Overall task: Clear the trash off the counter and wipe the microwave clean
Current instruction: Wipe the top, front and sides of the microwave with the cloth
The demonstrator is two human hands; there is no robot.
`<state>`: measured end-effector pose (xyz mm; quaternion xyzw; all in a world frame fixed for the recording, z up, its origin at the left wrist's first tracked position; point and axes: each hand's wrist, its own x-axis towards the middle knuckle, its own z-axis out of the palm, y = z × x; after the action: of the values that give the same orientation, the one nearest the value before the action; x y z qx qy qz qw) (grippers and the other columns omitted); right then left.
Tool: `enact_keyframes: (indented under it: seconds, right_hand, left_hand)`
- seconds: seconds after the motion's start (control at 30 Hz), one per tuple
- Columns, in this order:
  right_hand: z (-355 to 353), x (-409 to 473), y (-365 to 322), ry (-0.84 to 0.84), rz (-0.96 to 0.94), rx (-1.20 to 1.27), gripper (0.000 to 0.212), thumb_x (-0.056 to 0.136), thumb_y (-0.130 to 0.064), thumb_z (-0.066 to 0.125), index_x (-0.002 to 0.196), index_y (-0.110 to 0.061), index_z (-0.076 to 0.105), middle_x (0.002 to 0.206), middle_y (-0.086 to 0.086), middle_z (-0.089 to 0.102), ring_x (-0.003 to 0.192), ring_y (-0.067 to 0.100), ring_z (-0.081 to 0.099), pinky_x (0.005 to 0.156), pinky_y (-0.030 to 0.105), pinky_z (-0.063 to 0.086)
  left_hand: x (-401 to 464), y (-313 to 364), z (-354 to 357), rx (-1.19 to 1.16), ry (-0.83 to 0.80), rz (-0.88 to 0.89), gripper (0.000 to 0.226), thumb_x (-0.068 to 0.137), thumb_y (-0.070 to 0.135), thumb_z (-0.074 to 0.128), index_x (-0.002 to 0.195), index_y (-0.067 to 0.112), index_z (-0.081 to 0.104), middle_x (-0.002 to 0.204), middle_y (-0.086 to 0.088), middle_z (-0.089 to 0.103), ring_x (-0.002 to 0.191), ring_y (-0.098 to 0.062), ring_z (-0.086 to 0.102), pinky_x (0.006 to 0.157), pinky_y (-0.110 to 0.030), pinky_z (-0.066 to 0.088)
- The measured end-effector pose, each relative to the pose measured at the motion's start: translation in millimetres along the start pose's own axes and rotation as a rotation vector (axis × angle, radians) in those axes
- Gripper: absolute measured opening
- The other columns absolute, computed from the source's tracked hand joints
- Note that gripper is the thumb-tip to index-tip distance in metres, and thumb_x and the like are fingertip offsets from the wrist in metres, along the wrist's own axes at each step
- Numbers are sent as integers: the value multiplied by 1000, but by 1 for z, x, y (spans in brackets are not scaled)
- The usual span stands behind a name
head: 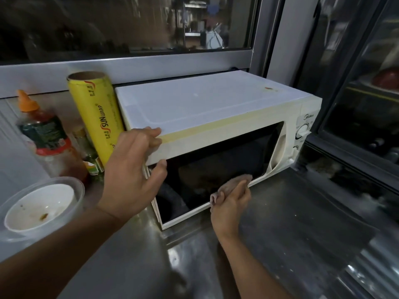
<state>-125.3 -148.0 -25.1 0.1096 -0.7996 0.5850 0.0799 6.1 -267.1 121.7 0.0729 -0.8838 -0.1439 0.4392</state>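
The microwave point(216, 130) stands at the centre of the frame on the steel counter point(291, 223), its long axis running from lower left to upper right, with the dark door glass facing the lower right. A pinkish cloth point(235, 184) is pressed against the lower edge of that door, just left of the door handle, and is bunched under the right hand point(228, 203), whose fingers are curled round it. The unwiped glass lies up and to the left of the cloth, so the next stroke is judged to run leftward along the door's long axis.

The left hand point(133, 169) is laid on the upper left front corner of the microwave; its fingers are nearly straight over the top edge and the thumb rests on the door frame, with nothing gripped. It appears to steady the body.

To the left, a yellow wrap roll point(97, 117) leans against the microwave's side, a sauce bottle point(45, 134) stands beyond it, and a used bowl point(41, 206) remains at the lower left.
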Motion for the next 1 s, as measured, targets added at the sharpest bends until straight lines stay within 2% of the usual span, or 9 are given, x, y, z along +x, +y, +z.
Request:
enact_keyframes:
  seconds: [0.1,0.17,0.23,0.3,0.4,0.6,0.7,0.8,1.0]
  right_hand:
    - [-5,1,-46,7,100,101,14,102,-29,33,112,-23,39,87,10,51,69,23,48,57,32,46]
    - [-4,-5,-90,70,-15,51,32,100,-19,38,131,-24,32,107,-3,56,87,23,53,72,34,50]
    - [7,-15,-109,60,-166,58,66,92,-3,48,148,-10,14,141,4,27,114,13,45,92,25,47]
    - [12,-22,-114,83,-214,83,74,90,2,49,149,-5,4,146,11,9,124,2,36,93,12,43]
    - [22,-36,-91,98,-241,6,70,94,-7,48,149,-3,6,151,13,4,139,20,26,107,31,39]
    - [27,-70,-35,-95,11,-206,77,93,-20,53,149,-3,2,150,14,10,125,30,44,96,37,47]
    - [20,-67,-46,-193,161,-110,72,89,-8,54,147,2,11,145,22,15,124,40,40,102,42,41]
    - [16,-65,-83,-154,12,-39,65,86,-7,49,143,5,21,147,21,17,130,44,29,108,51,31]
    - [33,-66,-138,-21,-153,93,77,92,-8,50,150,-12,-1,140,1,9,114,29,52,88,40,52]
  left_hand:
    - [-2,-1,-6,-6,-49,13,37,79,25,48,105,-2,58,120,-1,55,117,-26,50,96,-30,40]
    - [-3,-6,-11,1,-91,53,41,79,26,49,110,1,58,126,4,51,122,-21,47,100,-36,39]
    - [-4,-12,-16,3,-132,102,43,79,28,49,114,5,58,132,7,47,128,-16,42,102,-41,37]
    - [-4,-16,-18,-5,-159,121,46,80,29,50,120,8,56,135,9,44,131,-12,38,104,-43,34]
    - [-5,-18,-16,-27,-169,99,49,78,28,50,123,8,54,137,9,43,134,-15,37,107,-44,32]
    - [-7,-14,-19,-25,-189,56,50,73,18,57,122,10,53,137,12,41,134,-12,36,109,-38,29]
    - [-4,-13,-27,-34,-258,28,51,73,16,55,124,14,52,139,12,41,136,-11,34,109,-51,28]
    - [-3,-19,-36,-46,-341,47,57,75,17,53,132,17,47,148,9,36,142,-10,25,108,-57,26]
    - [-6,-35,-45,-82,-349,68,73,71,7,49,142,16,37,151,5,31,144,-10,19,114,-44,24]
